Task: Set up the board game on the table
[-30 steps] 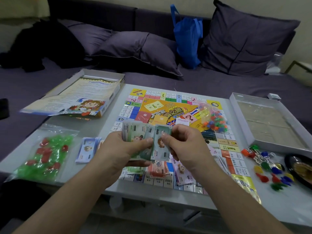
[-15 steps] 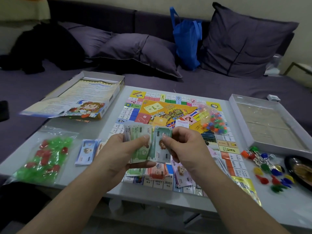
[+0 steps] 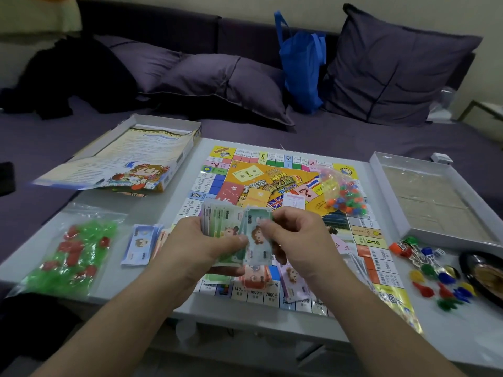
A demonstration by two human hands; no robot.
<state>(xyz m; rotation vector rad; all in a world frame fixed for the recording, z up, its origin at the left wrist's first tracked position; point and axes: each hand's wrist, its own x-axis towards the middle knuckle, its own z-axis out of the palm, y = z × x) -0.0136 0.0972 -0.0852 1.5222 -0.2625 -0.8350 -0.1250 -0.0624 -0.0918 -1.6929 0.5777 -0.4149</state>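
The white rectangular tabletop carries the colourful square game board. Above its near edge, the left hand grips a fanned stack of green paper banknotes; the right hand fingers pinch one greenish banknote.

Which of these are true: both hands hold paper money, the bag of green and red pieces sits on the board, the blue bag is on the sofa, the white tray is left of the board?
1. Both the left hand and right hand hold play money. True.
2. The bag of green and red pieces sits on the board. False: it lies on the table, left of the board.
3. The blue bag is on the sofa. True.
4. The white tray is left of the board. False: right.
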